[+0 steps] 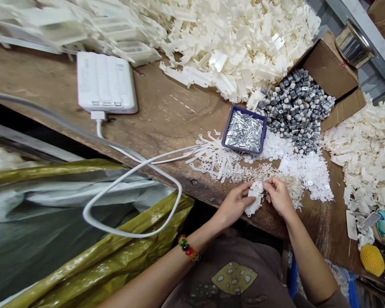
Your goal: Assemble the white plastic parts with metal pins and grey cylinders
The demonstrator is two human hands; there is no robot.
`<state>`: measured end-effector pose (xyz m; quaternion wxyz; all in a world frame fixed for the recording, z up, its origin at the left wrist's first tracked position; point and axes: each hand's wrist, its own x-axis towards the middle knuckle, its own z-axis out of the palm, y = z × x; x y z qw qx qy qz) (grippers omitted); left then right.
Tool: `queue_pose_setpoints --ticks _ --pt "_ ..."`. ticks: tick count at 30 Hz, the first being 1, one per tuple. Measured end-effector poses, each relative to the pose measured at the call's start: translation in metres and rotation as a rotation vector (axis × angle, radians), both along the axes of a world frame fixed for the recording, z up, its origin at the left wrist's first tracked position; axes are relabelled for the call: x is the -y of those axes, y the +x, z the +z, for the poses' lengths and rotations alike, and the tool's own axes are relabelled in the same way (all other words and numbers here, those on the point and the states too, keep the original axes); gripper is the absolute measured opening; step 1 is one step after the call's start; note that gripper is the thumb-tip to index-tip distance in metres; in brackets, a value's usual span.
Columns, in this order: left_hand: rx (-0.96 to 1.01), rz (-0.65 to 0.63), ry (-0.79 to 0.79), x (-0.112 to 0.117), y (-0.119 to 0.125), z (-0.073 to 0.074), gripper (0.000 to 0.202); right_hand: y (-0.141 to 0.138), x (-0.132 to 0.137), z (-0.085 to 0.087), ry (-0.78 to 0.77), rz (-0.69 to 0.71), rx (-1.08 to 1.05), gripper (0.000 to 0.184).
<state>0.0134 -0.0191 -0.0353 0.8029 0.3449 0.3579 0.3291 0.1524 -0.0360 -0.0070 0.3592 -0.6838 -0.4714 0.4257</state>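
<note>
My left hand (232,203) is closed around a small white plastic part (254,197) at the near edge of the wooden table (167,115). My right hand (277,194) pinches the same part from the right, fingers pressed together on its top. Just beyond the hands lie loose white plastic clips (216,160) and small white round pieces (308,171). A purple tray of silver metal pins (244,129) stands behind them. A cardboard box of grey cylindrical parts (297,107) sits farther right.
A huge heap of cream plastic parts (237,42) fills the back; another heap (367,149) lies at right. A white power bank (105,83) with a looping white cable (131,171) is at left. An open yellow-green sack (83,222) hangs below the table edge.
</note>
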Motion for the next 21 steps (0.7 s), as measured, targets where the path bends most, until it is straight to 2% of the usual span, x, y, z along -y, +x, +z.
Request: queue_pose_setpoints --ticks 2,4,8,10,13,15,18,21 --pt "-0.008 -0.010 0.013 0.001 -0.003 0.002 0.041 0.001 0.001 0.004 0.059 0.019 0.151 0.027" --pt "-0.016 -0.073 0.021 0.004 -0.006 0.005 0.035 0.015 0.002 0.011 0.105 -0.003 0.287 0.028" --pt "-0.044 -0.283 0.044 0.008 -0.008 0.008 0.024 0.077 0.005 0.022 0.163 -0.238 0.528 0.030" --pt "-0.051 -0.266 0.044 0.006 -0.006 0.010 0.026 0.112 0.007 0.022 0.154 -0.257 0.621 0.028" --pt "-0.033 -0.132 0.042 0.001 0.000 0.014 0.032 0.145 0.001 0.018 0.143 -0.194 0.720 0.025" --pt "-0.003 -0.112 0.006 0.000 0.003 0.018 0.037 0.155 -0.012 0.017 0.168 -0.159 0.800 0.024" --pt "0.042 -0.190 -0.073 0.001 0.007 0.020 0.042 0.156 -0.045 0.019 0.139 -0.120 0.960 0.021" --pt "0.032 -0.184 -0.096 0.003 0.013 0.017 0.048 0.151 -0.082 0.020 0.078 -0.155 1.043 0.019"
